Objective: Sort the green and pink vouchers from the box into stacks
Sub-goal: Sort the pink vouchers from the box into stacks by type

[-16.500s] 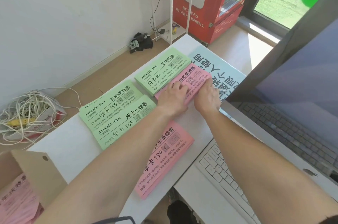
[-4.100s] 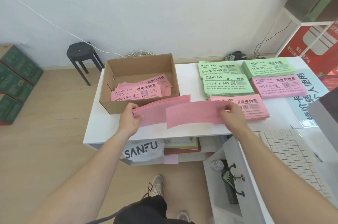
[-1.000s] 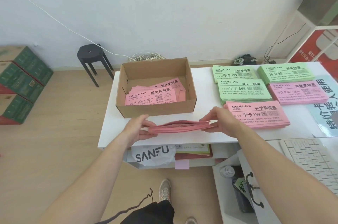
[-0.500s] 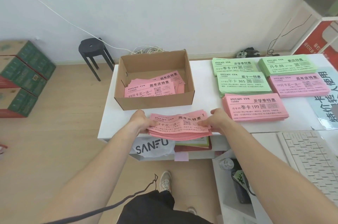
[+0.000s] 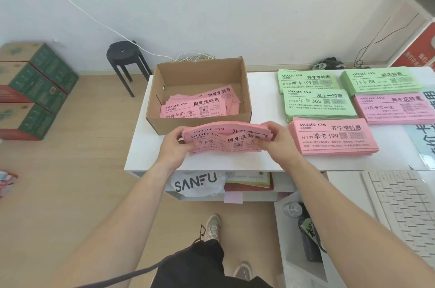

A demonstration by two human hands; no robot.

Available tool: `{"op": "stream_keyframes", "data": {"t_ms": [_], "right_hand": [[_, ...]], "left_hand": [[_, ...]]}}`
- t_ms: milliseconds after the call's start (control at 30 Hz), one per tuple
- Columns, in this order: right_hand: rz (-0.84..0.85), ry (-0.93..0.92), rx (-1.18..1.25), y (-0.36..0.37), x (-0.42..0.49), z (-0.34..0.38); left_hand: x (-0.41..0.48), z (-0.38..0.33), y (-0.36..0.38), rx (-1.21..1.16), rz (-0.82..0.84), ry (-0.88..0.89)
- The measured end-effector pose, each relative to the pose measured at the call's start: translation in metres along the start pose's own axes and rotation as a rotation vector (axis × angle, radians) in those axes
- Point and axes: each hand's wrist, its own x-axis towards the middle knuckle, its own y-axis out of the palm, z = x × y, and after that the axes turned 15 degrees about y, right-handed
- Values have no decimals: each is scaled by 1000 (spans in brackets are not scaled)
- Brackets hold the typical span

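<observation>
Near the front edge of the white worktop, just in front of the cardboard box: a bundle of pink vouchers, printed face up, bowed upward through the middle; a second voucher shows offset behind the top one; cannot tell whether the bundle's lower edge touches the worktop.

Left grip clasps the bundle's left end, fingers curled round it; right grip clasps the right end the same way; the bundle spans between the two, nothing else in either.

Box is open-topped; loose pink vouchers lie fanned on its floor, toward the near and right walls.

Sorted piles to the right, all flat on the worktop: pink 199 stack just beside the right grip; green 365 stack directly behind it; green 199 stack behind that, nearest the wall; farther right, green 88 stack with a pink anniversary stack in front of it.

White keyboard at lower right, well apart from the bundle; SANFU bag on the shelf under the worktop; black stool and green cartons on the floor to the left.
</observation>
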Motion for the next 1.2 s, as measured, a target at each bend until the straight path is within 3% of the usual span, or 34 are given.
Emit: {"op": "stream_keyframes", "data": {"t_ms": [567, 833, 1000, 1200], "right_hand": [[-55, -101, 45, 35, 18, -36], [-62, -76, 27, 44, 15, -34], [0, 132, -177, 34, 8, -20], [-139, 270, -249, 39, 14, -30]], "left_hand": [[2, 44, 42, -3, -134, -51], [-4, 40, 39, 47, -76, -51], [-5, 38, 16, 147, 49, -111], [-7, 49, 16, 269, 81, -146]]}}
